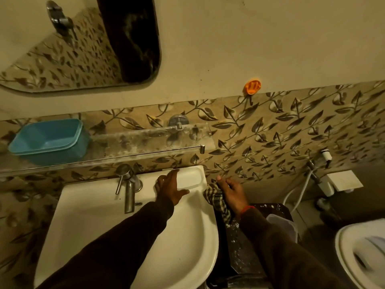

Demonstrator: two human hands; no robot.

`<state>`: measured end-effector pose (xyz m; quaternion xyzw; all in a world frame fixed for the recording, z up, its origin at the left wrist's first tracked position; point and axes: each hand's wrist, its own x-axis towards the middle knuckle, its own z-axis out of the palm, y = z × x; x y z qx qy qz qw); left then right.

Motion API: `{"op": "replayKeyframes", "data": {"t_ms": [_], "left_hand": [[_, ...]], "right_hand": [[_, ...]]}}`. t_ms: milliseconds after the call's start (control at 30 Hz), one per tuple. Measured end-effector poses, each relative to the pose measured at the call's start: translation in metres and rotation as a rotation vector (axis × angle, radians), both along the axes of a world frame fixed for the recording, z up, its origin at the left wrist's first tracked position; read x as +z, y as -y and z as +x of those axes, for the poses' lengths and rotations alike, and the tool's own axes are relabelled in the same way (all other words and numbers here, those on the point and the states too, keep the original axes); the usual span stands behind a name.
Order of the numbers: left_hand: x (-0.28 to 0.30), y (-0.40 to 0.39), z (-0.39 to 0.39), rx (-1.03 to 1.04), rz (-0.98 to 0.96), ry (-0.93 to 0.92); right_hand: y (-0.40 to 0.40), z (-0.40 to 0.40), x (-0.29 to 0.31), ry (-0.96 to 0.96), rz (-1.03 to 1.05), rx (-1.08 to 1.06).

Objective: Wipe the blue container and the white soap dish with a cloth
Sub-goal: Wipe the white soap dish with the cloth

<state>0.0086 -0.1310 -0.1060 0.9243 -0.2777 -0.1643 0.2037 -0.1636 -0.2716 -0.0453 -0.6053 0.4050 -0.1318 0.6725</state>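
Observation:
A blue container (pixel 49 140) stands at the left end of a dusty glass shelf (pixel 150 140) above the sink. The white soap dish (pixel 190 178) lies on the back right corner of the white sink (pixel 87 211). My left hand (pixel 169 187) rests flat on the soap dish's left part, fingers spread, holding nothing. My right hand (pixel 232 193) is just right of the sink's edge, closed on a checked cloth (pixel 217 202) that hangs down below it. The cloth is beside the dish, not touching it.
A steel tap (pixel 128 187) rises at the sink's back middle. A mirror (pixel 83 42) hangs upper left, an orange hook (pixel 252 86) on the wall. A health-faucet hose (pixel 300 184), a white fitting and a toilet (pixel 362 253) are to the right; a speckled dark bin (pixel 262 211) sits beside the sink.

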Motion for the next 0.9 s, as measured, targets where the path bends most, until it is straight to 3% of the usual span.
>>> {"op": "replayKeyframes", "data": {"t_ms": [200,300,400,567,767,833,900], "left_hand": [[0.017,-0.025,-0.008,0.124,-0.281,0.026],[0.025,-0.045,-0.014,0.058,-0.386,0.082],[0.035,-0.067,-0.026,-0.002,-0.559,0.026],[0.077,-0.104,-0.047,0.006,-0.975,-0.373],[0.151,-0.149,-0.058,0.339,-1.486,-0.928],[0.170,-0.158,-0.064,0.325,-1.550,-1.050],[0.180,-0.161,-0.071,0.300,-1.564,-1.123]], "right_hand": [[-0.011,0.006,0.020,0.062,0.043,0.008],[-0.023,0.010,0.039,0.174,0.029,0.056],[-0.040,0.017,0.064,0.296,-0.027,0.161],[-0.071,0.028,0.098,0.404,-0.148,0.414],[-0.126,0.029,0.140,0.473,-0.233,0.529],[-0.143,0.032,0.156,0.455,-0.413,0.576],[-0.160,0.038,0.166,0.368,-0.739,0.616]]}}
